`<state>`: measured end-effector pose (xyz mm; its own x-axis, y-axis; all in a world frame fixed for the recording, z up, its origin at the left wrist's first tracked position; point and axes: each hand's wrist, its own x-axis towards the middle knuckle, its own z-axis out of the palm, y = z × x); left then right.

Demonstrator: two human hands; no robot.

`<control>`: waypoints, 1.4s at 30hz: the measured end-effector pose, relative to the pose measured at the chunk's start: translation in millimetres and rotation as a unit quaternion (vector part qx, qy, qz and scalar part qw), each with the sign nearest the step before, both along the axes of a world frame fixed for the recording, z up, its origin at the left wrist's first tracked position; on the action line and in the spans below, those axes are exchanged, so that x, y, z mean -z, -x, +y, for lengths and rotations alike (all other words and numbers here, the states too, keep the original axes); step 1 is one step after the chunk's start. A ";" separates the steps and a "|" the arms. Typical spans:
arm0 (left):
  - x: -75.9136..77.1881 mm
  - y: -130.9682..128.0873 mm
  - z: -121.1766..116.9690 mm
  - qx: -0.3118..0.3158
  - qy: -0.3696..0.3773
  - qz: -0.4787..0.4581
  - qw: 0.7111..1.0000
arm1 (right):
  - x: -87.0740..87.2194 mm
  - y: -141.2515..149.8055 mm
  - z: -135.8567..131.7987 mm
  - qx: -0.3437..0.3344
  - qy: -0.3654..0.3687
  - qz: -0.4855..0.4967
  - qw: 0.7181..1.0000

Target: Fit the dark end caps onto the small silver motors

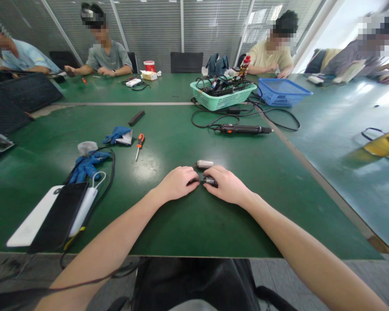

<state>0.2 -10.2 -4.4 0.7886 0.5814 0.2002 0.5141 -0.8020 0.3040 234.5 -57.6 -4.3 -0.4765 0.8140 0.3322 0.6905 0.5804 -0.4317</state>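
My left hand (pixel 179 183) rests at the middle of the green table, its fingers closed round a small dark part (pixel 192 182) that is mostly hidden. Close beside it, my right hand (pixel 228 185) grips a short dark metallic cylinder (pixel 210 181) between thumb and fingers. The two held pieces point toward each other; I cannot tell whether they touch. Just beyond my fingers lies a silver cylinder (pixel 204 164) on its side. Farther left, an orange-handled screwdriver (pixel 139 146) lies on the table.
Blue gloves (pixel 87 167), a black phone (pixel 60 216) and a white power bank (pixel 83 211) lie left. Ahead are a corded electric screwdriver (pixel 246 129), a green basket (pixel 220 102) of tools and a blue basket (pixel 280 93). Several people sit across the table (pixel 168 229).
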 end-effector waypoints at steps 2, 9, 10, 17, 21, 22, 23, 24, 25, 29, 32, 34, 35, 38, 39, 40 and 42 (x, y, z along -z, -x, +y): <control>-0.8 -0.3 -0.7 -0.006 -0.003 -0.002 1.000 | -0.1 -0.3 0.3 0.000 -0.001 0.002 1.000; -5.8 -1.3 -4.7 -0.014 -0.006 -0.005 1.000 | -3.4 -2.7 -0.4 0.002 0.012 -0.004 1.000; -6.1 -1.4 -4.9 -0.015 -0.006 -0.005 1.000 | -3.9 -3.2 -0.6 0.004 0.013 -0.007 1.000; -5.8 -1.0 -4.2 -0.024 0.000 -0.011 1.000 | -6.2 -5.0 -0.6 0.010 0.011 -0.021 1.000; -2.7 -1.3 -3.1 -0.024 0.006 -0.022 0.999 | -6.1 -3.8 -0.3 0.000 0.002 -0.011 1.000; -1.9 -1.4 -3.0 -0.022 0.007 -0.025 0.999 | -6.3 -3.2 -0.5 -0.003 0.001 -0.009 1.000; -1.2 -1.5 -2.9 -0.021 0.008 -0.026 0.999 | -6.5 -2.5 -0.8 -0.006 0.001 -0.009 1.000; -0.8 -1.5 -2.9 -0.019 0.008 -0.027 0.999 | -6.7 -2.0 -1.0 -0.008 0.002 -0.008 1.000; -0.5 -1.5 -2.9 -0.016 0.008 -0.027 0.999 | -6.9 -1.6 -1.3 -0.010 0.003 -0.008 1.000; -1.3 -0.9 -2.8 -0.008 0.009 -0.028 1.000 | -6.6 -1.2 -1.8 -0.012 0.003 -0.007 1.000; -1.6 -0.9 -2.8 0.002 0.012 -0.030 0.999 | -6.4 -1.2 -2.0 -0.017 0.002 -0.006 1.000; -1.1 -1.2 -2.9 0.005 0.012 -0.030 0.999 | -6.7 -0.8 -2.2 -0.021 0.002 -0.005 1.000; -0.6 -1.4 -3.0 0.005 0.012 -0.030 0.999 | -6.7 -0.6 -2.3 -0.022 0.003 -0.005 1.000; 0.4 -1.9 -3.4 0.007 0.011 -0.034 0.999 | -6.3 -0.4 -2.4 -0.023 0.004 -0.003 1.000; 0.6 -2.0 -3.5 0.009 0.011 -0.036 0.999 | -5.8 -0.6 -2.3 -0.023 0.004 -0.003 1.000; 0.7 -2.0 -3.5 0.010 0.010 -0.038 0.999 | -5.3 -0.8 -2.1 -0.024 0.004 -0.004 1.000; 0.7 -1.8 -3.6 0.012 0.011 -0.038 0.999 | -4.2 -1.4 -1.6 -0.025 0.004 -0.004 1.000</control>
